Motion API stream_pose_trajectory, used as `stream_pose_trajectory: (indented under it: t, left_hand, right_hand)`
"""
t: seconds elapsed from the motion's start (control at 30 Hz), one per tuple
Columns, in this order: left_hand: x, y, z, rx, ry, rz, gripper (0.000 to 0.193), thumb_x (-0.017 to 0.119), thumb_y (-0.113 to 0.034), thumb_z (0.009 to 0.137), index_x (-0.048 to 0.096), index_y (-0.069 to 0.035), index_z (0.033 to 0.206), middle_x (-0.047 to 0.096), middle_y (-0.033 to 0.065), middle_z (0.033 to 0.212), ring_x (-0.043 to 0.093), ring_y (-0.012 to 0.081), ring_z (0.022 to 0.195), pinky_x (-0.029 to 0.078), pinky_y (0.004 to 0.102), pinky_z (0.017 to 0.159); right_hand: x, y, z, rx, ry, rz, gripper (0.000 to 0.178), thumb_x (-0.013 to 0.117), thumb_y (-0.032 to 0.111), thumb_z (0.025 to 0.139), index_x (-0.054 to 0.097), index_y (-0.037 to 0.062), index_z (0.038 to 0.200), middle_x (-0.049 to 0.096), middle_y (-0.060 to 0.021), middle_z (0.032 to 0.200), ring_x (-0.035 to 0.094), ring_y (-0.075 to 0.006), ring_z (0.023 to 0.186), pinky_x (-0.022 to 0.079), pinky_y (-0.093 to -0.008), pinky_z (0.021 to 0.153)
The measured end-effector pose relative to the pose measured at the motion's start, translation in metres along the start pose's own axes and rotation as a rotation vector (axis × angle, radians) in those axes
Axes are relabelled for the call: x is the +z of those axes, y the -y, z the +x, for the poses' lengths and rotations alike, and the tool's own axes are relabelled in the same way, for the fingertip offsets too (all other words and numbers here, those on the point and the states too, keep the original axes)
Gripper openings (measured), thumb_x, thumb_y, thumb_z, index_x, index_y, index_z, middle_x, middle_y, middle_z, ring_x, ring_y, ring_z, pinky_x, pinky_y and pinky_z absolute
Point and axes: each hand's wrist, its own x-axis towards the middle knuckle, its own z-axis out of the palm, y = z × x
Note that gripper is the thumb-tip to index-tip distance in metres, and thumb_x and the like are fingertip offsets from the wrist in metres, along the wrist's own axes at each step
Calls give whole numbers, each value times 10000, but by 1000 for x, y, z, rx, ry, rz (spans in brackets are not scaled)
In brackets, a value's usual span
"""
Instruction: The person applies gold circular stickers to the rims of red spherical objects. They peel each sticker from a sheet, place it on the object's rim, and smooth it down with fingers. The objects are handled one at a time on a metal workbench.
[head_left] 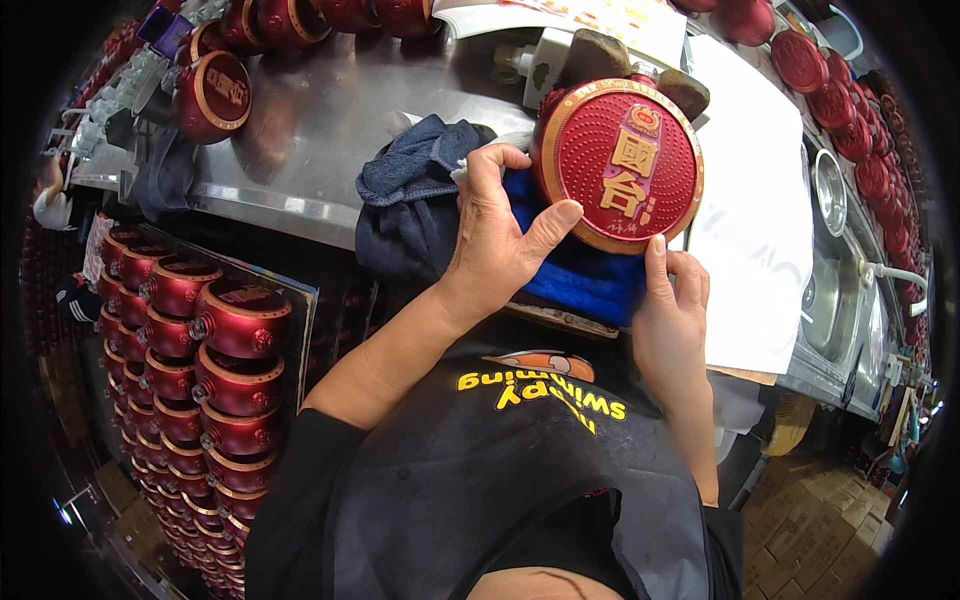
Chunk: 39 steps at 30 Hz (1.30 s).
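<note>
A round, flat, red bottle (575, 185) with a gold rim and raised gold characters stands in front of me, its studded face turned up toward me. My left hand (490, 235) grips its left side, thumb on the lower-left rim and fingers behind the edge. At the bottom rim a fingertip of my right hand (675, 320) presses, with the other fingers curled. Bright blue cloth (590, 290) lies under the bottle. Two dark rounded pads (597, 58) sit just beyond its top, near the neck. A crumpled navy towel (410, 190) lies left of my left hand.
Several similar red bottles (213, 97) stand along the far edge of the metal bench (330, 130). Tall stacks of them (240, 385) rise at lower left. White sheeting (750, 230) covers the bench on the right, before a sink (825, 300). Cardboard boxes (815, 530) lie at lower right.
</note>
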Motion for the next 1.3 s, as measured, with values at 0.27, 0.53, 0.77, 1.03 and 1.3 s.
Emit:
stream_pose_trajectory:
  t: [0.27, 0.53, 0.77, 1.03, 1.3]
  left_hand:
    - [-2, 4, -1, 71, 14, 24, 850, 759, -545, 907, 340, 20, 1385, 457, 201, 1335, 432, 324, 1243, 310, 450, 1108]
    - [1, 0, -1, 106, 55, 195, 1021, 788, -549, 872, 259, 41, 1514, 457, 250, 1451, 449, 365, 1301, 293, 488, 1130]
    - [-1, -5, -2, 155, 80, 304, 1153, 755, -625, 859, 162, 65, 1568, 448, 274, 1493, 430, 407, 1378, 250, 525, 1154]
    - [4, -16, -1, 121, 139, 390, 1257, 760, -643, 839, 61, 74, 1599, 476, 268, 1490, 423, 420, 1406, 186, 580, 1164]
    - [-2, -9, 3, -28, 195, 197, 1215, 782, -619, 834, 87, -6, 1619, 470, 263, 1498, 413, 424, 1411, 203, 548, 1180]
  right_hand:
    - [-3, 2, 1, 45, -9, 77, 834, 588, -177, 702, 529, 39, 1506, 561, -180, 1177, 546, -377, 1124, 470, -470, 1011]
    - [-10, 3, 3, 53, 37, 45, 846, 612, -142, 690, 571, 120, 1493, 543, -168, 1213, 536, -372, 1149, 468, -471, 1021]
    - [-8, 3, 4, 65, -29, 110, 812, 615, -139, 713, 582, 119, 1482, 544, -160, 1207, 530, -370, 1150, 465, -474, 1020]
    - [-8, 1, 2, 27, 4, 46, 744, 667, -98, 729, 650, 188, 1416, 511, -139, 1267, 515, -351, 1204, 463, -461, 1037]
    - [-1, -2, 2, 34, 0, 22, 799, 623, -142, 671, 660, 162, 1409, 513, -159, 1261, 526, -357, 1171, 471, -453, 1012]
